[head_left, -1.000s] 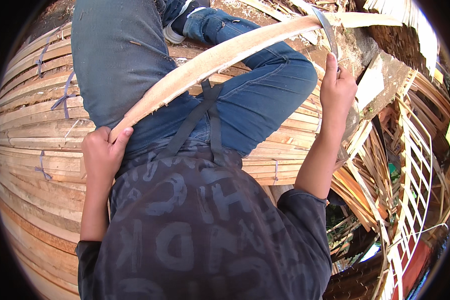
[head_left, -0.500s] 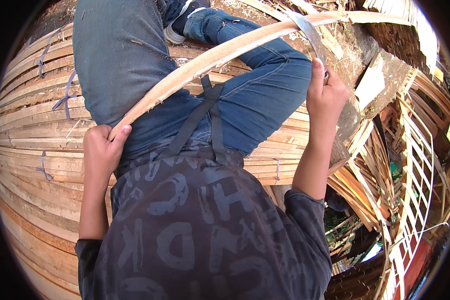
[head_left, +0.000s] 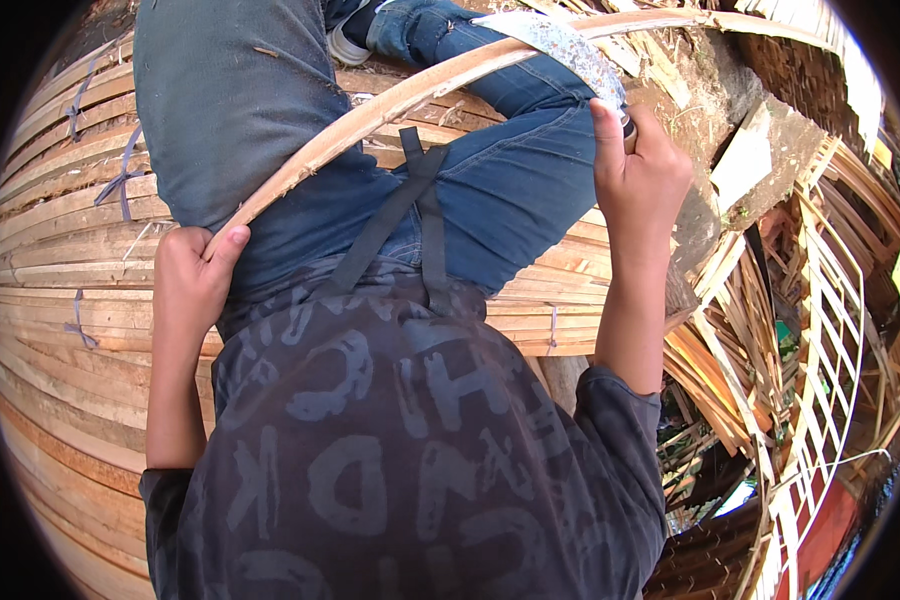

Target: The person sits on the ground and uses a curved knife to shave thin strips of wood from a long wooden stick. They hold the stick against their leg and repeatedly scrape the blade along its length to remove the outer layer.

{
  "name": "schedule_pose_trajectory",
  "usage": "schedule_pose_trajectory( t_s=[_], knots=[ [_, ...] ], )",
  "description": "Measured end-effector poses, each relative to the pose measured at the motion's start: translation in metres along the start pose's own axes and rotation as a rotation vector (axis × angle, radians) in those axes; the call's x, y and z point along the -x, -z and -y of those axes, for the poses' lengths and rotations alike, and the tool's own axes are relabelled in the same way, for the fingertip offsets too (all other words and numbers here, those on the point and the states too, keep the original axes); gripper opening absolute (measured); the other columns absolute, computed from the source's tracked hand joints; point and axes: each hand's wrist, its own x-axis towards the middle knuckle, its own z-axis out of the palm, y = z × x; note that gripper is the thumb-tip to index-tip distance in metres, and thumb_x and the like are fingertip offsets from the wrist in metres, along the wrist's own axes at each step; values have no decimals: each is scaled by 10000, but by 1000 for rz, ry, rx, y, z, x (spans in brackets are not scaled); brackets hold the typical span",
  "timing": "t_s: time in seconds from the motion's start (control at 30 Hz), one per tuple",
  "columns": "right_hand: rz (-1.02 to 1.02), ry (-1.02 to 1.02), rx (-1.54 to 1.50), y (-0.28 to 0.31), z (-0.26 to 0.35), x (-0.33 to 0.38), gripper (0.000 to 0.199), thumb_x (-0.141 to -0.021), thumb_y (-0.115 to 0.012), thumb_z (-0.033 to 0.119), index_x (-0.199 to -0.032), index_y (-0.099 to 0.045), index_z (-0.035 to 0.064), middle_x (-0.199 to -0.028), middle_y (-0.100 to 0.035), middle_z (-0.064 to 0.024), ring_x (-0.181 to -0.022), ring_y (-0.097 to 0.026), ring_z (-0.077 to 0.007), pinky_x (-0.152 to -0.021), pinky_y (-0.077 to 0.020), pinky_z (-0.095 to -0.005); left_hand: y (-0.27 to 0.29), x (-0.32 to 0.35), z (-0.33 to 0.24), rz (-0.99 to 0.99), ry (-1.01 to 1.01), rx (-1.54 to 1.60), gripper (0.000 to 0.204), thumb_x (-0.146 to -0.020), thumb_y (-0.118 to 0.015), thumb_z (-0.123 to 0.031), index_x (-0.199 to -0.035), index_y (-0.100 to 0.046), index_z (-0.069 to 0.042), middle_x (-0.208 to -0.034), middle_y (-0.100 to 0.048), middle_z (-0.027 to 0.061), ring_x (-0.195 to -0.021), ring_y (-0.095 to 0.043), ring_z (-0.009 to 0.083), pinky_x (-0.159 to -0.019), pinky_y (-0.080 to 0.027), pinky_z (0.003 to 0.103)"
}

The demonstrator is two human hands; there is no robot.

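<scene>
The left hand (head_left: 190,275), at nine o'clock, had its fingers curled tight around the near end of a wood strip (head_left: 400,105), thumb on top. That strip arched over the jeans (head_left: 510,190), past twelve o'clock and on to two o'clock. Also at two o'clock, the right hand (head_left: 642,165) had its fingers closed around a knife (head_left: 570,52), thumb upright; the knife lay across the strip toward one o'clock. Tied slats (head_left: 90,395) spread beyond the left hand, and a lattice (head_left: 816,300) was at three o'clock.
</scene>
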Motion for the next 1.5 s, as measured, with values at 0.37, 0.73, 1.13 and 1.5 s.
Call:
schedule_pose_trajectory(
  t_s=[0.37, 0.73, 1.13, 1.5],
  knots=[
    [-85, -80, 14, -4, -29, -6, 426, -848, -629, 441, -744, -660, 29, -479, -531, -83, -437, -558, -241, -439, -420, -319, 3, -2, -3, 40, 5, 21, 686, -814, -652, -481, -474, -355, 37, -421, -262, 81, -427, -279, 132, -403, -234, 365],
    [-120, -253, 81, -4, -73, -23, 504, -854, -580, 519, -755, -674, 34, -498, -554, -92, -501, -586, -262, -484, -438, -352, 7, -6, -9, 47, -14, -8, 708, -818, -636, -513, -470, -339, 27, -418, -248, 67, -428, -264, 124, -394, -227, 362],
    [-151, -425, 116, 14, -70, -34, 532, -878, -562, 491, -660, -583, 5, -537, -568, -123, -525, -583, -272, -520, -449, -360, 12, -13, -4, 144, 31, 99, 673, -853, -617, -469, -456, -314, -19, -434, -238, 3, -445, -254, 83, -393, -200, 339],
    [36, -206, -555, -22, 28, 16, 206, -856, -645, 191, -805, -547, 18, -524, -530, -99, -454, -537, -242, -468, -415, -327, 13, -13, -1, 182, 69, 139, 650, -878, -594, -454, -451, -303, -61, -441, -245, -33, -451, -246, 61, -393, -182, 312]
  ],
)
